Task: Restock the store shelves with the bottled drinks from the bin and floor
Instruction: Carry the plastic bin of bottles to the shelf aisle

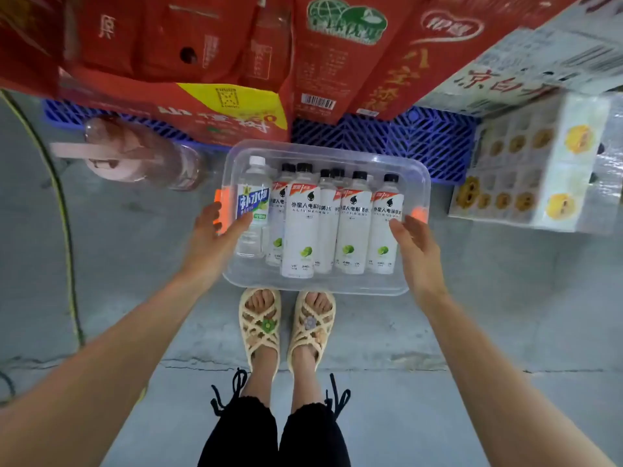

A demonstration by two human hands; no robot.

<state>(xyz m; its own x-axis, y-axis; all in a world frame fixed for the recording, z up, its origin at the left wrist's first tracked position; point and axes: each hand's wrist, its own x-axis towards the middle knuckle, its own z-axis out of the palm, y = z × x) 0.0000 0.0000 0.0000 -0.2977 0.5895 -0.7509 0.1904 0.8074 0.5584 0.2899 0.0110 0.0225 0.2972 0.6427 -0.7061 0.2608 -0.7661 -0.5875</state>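
1. Head view: a clear plastic bin sits on the grey concrete floor, just ahead of the person's sandalled feet and close to a blue pallet stacked with red cartons; an orange latch marks each short end.
2. Inside the bin, bottles lie side by side, caps pointing away from the person; most are white-labelled bottles with black caps, dark lettering and a green lime picture near the base; at the left end lies a clear bottle with a white cap and a blue-and-green label.
3. The left grip is at the bin's left end, fingers loosely extended by the latch there; it is released, and blur hides whether it touches.
4. The right grip is at the right end, fingers straight, released.
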